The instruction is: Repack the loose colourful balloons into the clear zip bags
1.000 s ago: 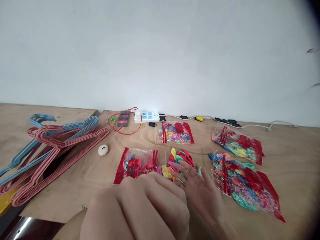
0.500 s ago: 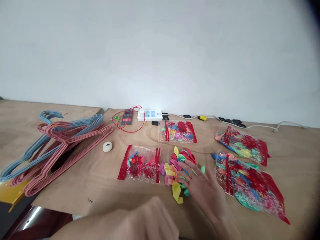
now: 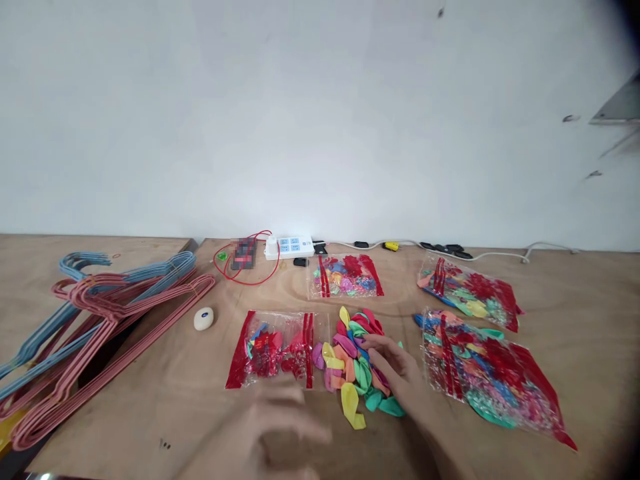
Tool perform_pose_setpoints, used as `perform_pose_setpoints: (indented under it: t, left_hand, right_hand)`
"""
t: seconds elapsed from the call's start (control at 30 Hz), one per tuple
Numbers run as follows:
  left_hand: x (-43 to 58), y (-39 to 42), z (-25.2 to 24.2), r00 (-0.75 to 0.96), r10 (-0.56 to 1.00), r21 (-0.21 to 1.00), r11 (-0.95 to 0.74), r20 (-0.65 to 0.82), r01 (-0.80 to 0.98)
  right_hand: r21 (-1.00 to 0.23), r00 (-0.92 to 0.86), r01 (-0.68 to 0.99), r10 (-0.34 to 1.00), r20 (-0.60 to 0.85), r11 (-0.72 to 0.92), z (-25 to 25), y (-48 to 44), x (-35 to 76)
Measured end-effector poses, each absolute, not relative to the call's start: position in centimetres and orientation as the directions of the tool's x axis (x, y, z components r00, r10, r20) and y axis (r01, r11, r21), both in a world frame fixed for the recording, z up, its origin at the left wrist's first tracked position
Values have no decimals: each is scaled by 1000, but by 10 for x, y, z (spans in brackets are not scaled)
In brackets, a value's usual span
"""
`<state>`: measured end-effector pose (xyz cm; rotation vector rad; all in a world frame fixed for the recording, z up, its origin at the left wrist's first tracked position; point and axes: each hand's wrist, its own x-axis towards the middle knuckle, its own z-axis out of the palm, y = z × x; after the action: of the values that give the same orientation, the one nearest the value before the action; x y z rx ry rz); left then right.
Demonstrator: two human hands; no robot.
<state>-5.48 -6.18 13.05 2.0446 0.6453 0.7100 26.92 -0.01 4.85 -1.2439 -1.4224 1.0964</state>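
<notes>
A loose pile of colourful balloons (image 3: 363, 370) lies on the wooden table, a little right of centre. At its right side is my right hand (image 3: 403, 377), with slightly bent fingers touching the top balloons; none is visibly lifted. My left hand (image 3: 270, 427) is smeared by motion in front of a clear, red-edged bag (image 3: 277, 350) of balloons. Its fingers look bent and apart, and I see nothing in them. The bag's open-looking end reaches the pile. Another bag of balloons (image 3: 345, 277) lies behind the pile, and a large bag of balloons (image 3: 493, 373) lies to its right.
Pink hangers (image 3: 130, 367) and blue hangers (image 3: 165, 267) are heaped at the left. A white round case (image 3: 203, 319) sits beside them. Against the wall are a power strip (image 3: 290, 247), a red cable (image 3: 250, 283) and a white cord (image 3: 500, 255). Another balloon bag (image 3: 470, 290) lies at the back right.
My right hand was spread over the pile; its fingers are now more bent, at the pile's right side. My left hand has opened from a closed shape and moved left. The view has tilted up slightly.
</notes>
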Motion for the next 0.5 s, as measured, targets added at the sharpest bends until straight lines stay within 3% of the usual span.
perform_pose_setpoints:
  t: [0.07,0.2,0.4,0.5]
  left_hand:
    - [-68,-28,120,562,813,671,-503,154,544]
    - [-96,31,93,545,836,388,-525,67,758]
    - [-117,65,63,585,806,392,-568,90,723]
    - [-123,65,60,544,820,415,-564,180,713]
  right_hand:
    - [-911,-92,366,981,169,191,50,6,268]
    - [-695,-247,634,940,236,341,57,23,261]
    - [-337,-420,825,891,172,454,53,47,249]
    - [-330,-441,821,885,151,465,51,54,249]
